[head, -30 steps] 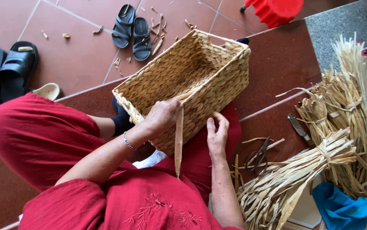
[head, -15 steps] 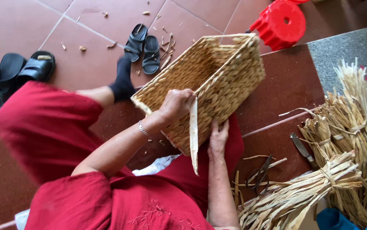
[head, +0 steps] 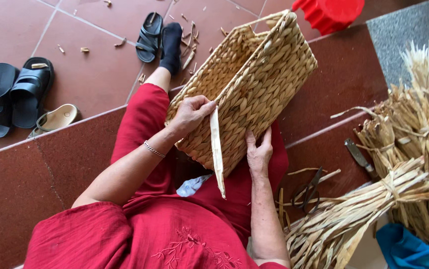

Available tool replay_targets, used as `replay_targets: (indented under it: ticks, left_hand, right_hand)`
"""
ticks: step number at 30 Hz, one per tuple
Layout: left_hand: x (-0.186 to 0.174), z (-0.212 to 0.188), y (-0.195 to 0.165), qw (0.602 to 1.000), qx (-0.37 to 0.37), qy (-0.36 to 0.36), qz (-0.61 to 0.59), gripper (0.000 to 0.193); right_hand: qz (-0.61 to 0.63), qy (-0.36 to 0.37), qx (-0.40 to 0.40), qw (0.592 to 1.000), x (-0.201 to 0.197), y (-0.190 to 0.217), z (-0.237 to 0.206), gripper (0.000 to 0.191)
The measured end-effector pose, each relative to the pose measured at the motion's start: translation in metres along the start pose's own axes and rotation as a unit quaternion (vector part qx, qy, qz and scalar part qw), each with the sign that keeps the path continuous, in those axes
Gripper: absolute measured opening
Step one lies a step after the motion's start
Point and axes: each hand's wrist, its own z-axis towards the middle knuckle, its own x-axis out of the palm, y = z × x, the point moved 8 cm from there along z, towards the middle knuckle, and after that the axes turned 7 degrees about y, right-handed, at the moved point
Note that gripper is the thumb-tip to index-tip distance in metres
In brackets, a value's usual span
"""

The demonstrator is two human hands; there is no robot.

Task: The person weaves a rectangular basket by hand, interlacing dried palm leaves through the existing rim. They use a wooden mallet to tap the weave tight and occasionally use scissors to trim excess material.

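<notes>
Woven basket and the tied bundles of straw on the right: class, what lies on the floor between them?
In the head view, scissors, a knife and loose straw strands lie on the tile between the woven basket and the straw bundles.

red stool (head: 330,12) cut off at top edge — blue cloth (head: 413,249) cropped

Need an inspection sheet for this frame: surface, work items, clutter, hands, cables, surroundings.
Surface: red tiled floor with a darker red step.
Work items: woven basket tilted on the lap; loose flat straw strip hanging from its side.
Clutter: straw scraps on the tiles; scissors and knife on the step.
Hands: left hand pinches the strip at the basket wall; right hand braces the basket's lower edge.
Cables: nothing seen.
Surroundings: black sandals, tied straw bundles, red stool, blue cloth.
</notes>
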Motion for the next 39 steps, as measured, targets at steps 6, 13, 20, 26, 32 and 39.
replay_targets:
  ticks: [6, 13, 20, 26, 32, 39]
  left_hand:
    - [0.004, -0.022, 0.004, 0.991, 0.019, -0.043, 0.123, 0.024]
    - [0.0, -0.016, 0.011, 0.993, 0.037, -0.031, 0.105, 0.021]
    - [0.001, -0.026, 0.021, 0.995, 0.035, -0.06, 0.076, 0.017]
    - [0.007, -0.024, 0.008, 0.972, 0.089, -0.105, 0.191, 0.012]
    - [0.021, -0.024, -0.003, 0.977, 0.089, -0.083, 0.173, 0.01]
    - [0.021, -0.049, -0.058, 0.951, 0.242, -0.032, 0.189, 0.057]
  right_hand:
    - [0.054, 0.008, -0.017, 0.998, -0.002, -0.007, -0.018, 0.082]
    - [-0.258, -0.089, -0.157, 0.949, -0.024, 0.045, -0.008, 0.063]
    - [0.002, 0.223, 0.068, 0.973, 0.034, 0.052, -0.023, 0.035]
    - [-0.064, 0.196, -0.076, 0.975, 0.046, 0.091, -0.02, 0.036]
    - [-0.035, 0.164, -0.09, 0.982, 0.047, 0.083, -0.04, 0.032]
    - [0.092, 0.223, 0.009, 0.971, 0.023, 0.075, -0.022, 0.027]
